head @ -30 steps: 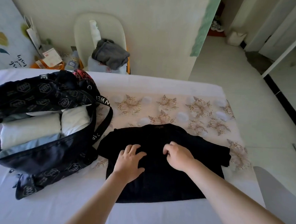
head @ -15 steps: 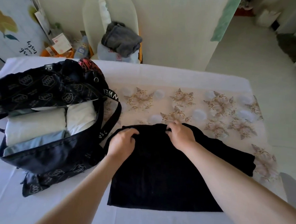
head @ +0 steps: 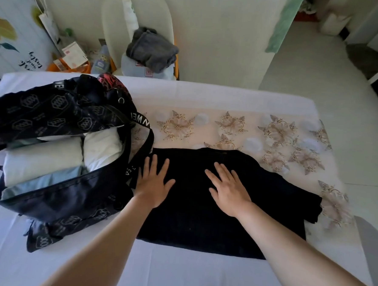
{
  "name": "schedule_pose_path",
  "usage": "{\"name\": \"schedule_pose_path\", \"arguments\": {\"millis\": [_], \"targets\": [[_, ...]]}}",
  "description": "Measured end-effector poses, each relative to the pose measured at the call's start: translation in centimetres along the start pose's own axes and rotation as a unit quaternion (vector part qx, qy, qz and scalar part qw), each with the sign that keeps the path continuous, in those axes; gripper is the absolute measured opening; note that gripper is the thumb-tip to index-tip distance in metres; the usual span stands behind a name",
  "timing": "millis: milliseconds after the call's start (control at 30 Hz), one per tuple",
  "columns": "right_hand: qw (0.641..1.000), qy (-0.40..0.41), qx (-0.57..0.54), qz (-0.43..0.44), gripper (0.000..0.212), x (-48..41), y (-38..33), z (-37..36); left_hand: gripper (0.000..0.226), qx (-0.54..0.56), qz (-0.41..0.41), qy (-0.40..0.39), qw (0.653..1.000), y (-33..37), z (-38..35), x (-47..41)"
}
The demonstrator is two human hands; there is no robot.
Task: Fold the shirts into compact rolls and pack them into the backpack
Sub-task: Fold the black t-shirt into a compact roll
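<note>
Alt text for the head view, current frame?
The left hand and right hand lie flat on a black fabric shirt spread on a white-sheeted table. To its left, an open black patterned backpack holds white and pale-blue rolled shirts.

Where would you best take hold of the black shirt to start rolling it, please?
Probably the hem of the black shirt, taken from the person's side and pinched near each corner. The shirt lies flat with its collar on the far side. The hem is straight and free, while the backpack crowds its left edge and a sleeve juts right.
</note>
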State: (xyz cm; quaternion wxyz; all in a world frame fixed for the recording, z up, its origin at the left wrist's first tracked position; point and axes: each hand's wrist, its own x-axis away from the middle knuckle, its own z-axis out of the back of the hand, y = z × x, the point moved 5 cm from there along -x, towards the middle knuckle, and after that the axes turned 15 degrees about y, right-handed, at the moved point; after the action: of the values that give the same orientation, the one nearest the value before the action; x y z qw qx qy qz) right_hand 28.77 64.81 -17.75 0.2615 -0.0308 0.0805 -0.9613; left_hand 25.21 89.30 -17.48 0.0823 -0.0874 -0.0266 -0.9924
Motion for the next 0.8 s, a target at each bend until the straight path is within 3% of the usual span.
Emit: {"name": "schedule_pose_path", "arguments": {"millis": [100, 167, 233, 433, 567, 733, 800], "targets": [[0.999, 0.011, 0.025, -0.036, 0.063, 0.9, -0.2, 0.7, 0.063, 0.071, -0.015, 0.09, 0.993, -0.2, 1.2, 1.5], [0.998, 0.037, 0.015, -0.046, 0.063, 1.9, -1.7, 1.0, 0.054, 0.105, -0.067, 0.174, 0.977, 0.5, 1.7, 4.2], [0.998, 0.057, 0.004, -0.02, 0.062, 3.5, -3.8, 0.8, 0.048, 0.12, -0.117, 0.202, 0.965, 1.2, 1.0, 7.2], [1.0, -0.017, 0.007, 0.024, 0.066, 8.5, -7.8, -1.5, 0.065, 0.028, -0.181, 0.107, 0.977, -0.7, -3.2, 13.3], [0.996, -0.051, -0.065, 0.031, 0.068, 9.7, -9.1, -0.2, 0.063, 0.021, -0.141, 0.138, 0.98, -1.2, -1.7, 14.5], [0.986, 0.051, -0.147, -0.063, 0.047, 11.5, -5.9, 3.5, 0.025, -0.028, -0.06, 0.146, 0.987, 1.5, 1.4, 13.3], [0.978, 0.104, -0.139, -0.116, 0.041, 12.3, -2.3, 4.7, 0.022, -0.007, -0.057, 0.14, 0.989, 3.5, 2.2, 12.4]]}}
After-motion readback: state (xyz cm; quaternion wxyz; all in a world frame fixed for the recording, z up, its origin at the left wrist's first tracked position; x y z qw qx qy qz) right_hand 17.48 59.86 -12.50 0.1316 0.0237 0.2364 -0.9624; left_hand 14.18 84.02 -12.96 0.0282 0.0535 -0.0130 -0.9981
